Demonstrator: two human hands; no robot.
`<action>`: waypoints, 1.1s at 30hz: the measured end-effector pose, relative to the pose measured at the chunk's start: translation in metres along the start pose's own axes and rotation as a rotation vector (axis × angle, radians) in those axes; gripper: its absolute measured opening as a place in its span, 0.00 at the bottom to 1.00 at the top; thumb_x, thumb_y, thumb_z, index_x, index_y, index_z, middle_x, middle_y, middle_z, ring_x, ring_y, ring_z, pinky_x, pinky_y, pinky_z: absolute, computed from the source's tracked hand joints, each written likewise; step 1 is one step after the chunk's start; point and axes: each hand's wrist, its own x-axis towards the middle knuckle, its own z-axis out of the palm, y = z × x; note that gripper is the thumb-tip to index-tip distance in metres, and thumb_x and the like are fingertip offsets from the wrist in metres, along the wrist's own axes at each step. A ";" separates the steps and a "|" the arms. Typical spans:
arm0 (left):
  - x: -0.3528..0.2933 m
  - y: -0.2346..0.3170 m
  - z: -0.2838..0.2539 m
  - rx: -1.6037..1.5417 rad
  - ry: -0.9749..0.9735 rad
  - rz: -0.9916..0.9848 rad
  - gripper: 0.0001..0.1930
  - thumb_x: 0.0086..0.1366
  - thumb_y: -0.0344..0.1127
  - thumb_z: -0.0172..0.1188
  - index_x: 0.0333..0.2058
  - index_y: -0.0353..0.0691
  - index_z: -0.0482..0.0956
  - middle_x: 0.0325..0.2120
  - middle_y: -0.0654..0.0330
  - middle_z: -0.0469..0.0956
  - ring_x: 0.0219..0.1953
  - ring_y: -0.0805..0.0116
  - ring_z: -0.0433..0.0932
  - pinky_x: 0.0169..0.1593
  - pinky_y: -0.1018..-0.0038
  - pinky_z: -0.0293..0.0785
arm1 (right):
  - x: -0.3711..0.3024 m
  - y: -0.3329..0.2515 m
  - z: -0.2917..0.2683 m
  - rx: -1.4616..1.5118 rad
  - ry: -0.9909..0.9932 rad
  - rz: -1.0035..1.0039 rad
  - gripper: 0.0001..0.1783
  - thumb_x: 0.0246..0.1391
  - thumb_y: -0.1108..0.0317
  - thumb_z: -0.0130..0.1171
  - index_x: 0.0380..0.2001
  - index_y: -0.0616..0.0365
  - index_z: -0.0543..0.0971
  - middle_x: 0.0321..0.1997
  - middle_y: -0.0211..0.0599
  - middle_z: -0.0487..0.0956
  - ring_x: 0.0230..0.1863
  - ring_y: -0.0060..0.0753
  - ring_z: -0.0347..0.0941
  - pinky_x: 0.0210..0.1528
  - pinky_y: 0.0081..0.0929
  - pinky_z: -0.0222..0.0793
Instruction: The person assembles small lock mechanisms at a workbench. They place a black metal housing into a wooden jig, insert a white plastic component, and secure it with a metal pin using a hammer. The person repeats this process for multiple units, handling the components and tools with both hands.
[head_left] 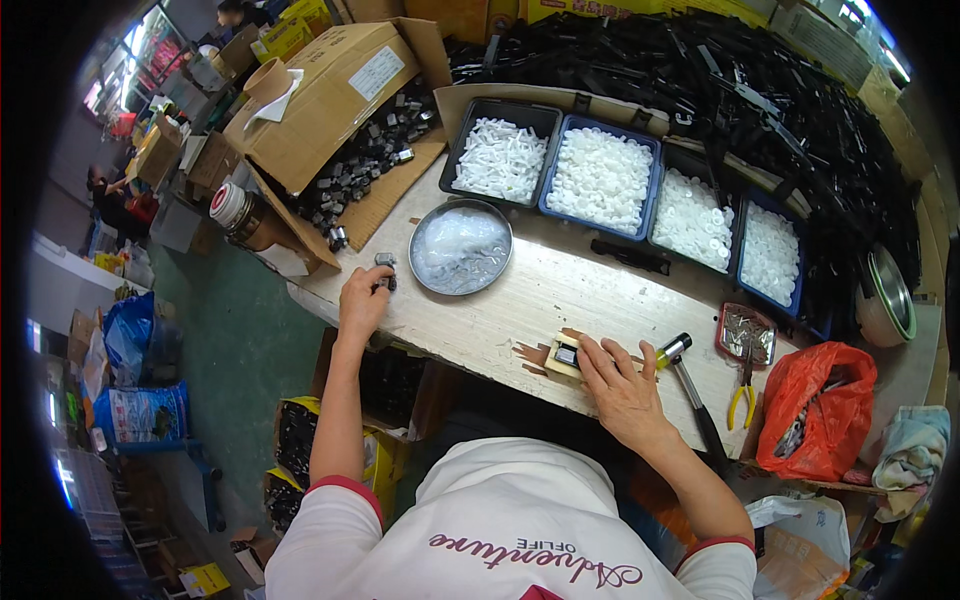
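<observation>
My left hand is at the left part of the bench, its thumb and fingers bent round a small black-and-silver block-shaped part. A second such part lies just beyond it. My right hand has its fingers stretched out, the fingertips at a small pale block-like holder. A dark piece with a silvery top sits in that holder. Right beside the right hand lies a hammer with a yellow-and-silver head and a black grip.
A round metal dish of clear grease-like stuff stands mid-bench. Behind it are several trays of white plastic parts and a heap of black parts. Yellow-handled pliers, a red-rimmed box and a red bag are at right.
</observation>
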 end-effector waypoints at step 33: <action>-0.084 0.168 0.094 -0.326 -0.447 0.352 0.04 0.52 0.26 0.62 0.27 0.33 0.77 0.22 0.65 0.69 0.19 0.79 0.68 0.19 0.83 0.65 | -0.005 0.003 0.013 0.354 0.205 0.187 0.22 0.51 0.62 0.53 0.49 0.59 0.68 0.55 0.33 0.66 0.54 0.34 0.61 0.56 0.49 0.46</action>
